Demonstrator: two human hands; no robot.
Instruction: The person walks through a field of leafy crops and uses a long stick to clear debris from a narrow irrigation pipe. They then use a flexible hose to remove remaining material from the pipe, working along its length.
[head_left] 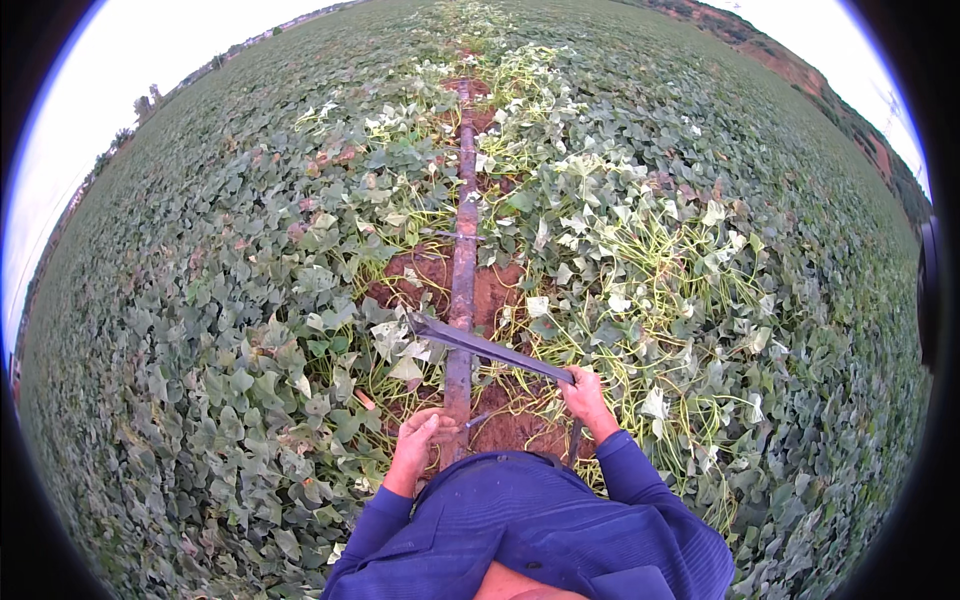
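My right hand point(588, 398) is closed around a dark, flat strip of flexible tubing point(490, 349). From the fist the strip reaches left across a long dark pipe point(463, 275), and its widened far end hangs over the leaves. A short piece of the strip drops below the fist. My left hand point(425, 437) is beside the near part of the pipe, fingers loosely bent and apart, with nothing visible in them. Whether its fingertips touch the pipe is unclear. A small thin connector point(478, 420) sticks out from the pipe, just right of that hand.
Dense leafy vines point(230, 330) spread over both sides. Pale, turned-over vines with yellow-green stems point(665, 270) lie to the right. Reddish bare soil point(497, 295) shows along the pipe, and another thin side fitting point(452, 235) crosses it farther off.
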